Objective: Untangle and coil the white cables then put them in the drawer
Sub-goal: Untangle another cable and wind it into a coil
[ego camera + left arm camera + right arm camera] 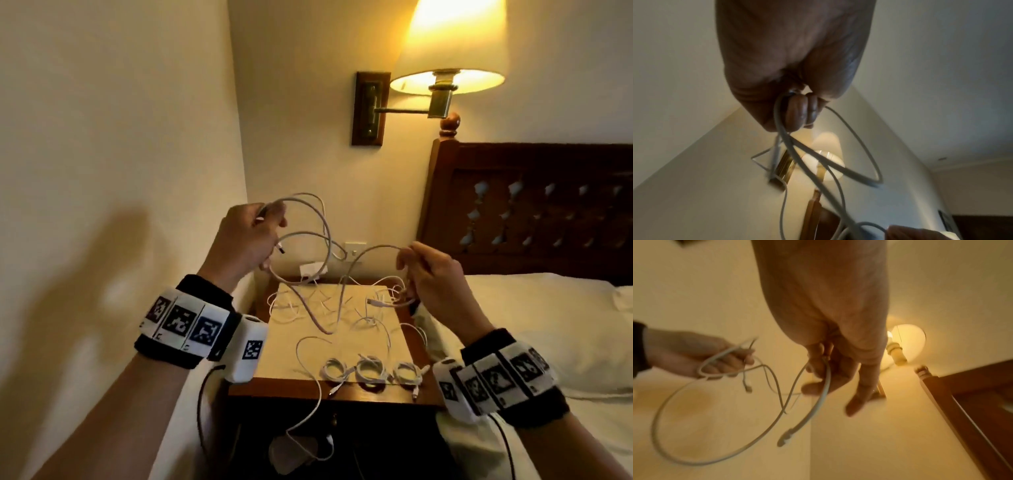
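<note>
No legible text, only wristband (185, 322) marker patterns.

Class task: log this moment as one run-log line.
left hand: holds white cable loops | right hand: pinches same cable | nightstand: three coiled cables, loose tangle

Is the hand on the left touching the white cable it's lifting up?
Touching. In the left wrist view the left hand has its fingers curled round the white cable, which loops out below them.
</note>
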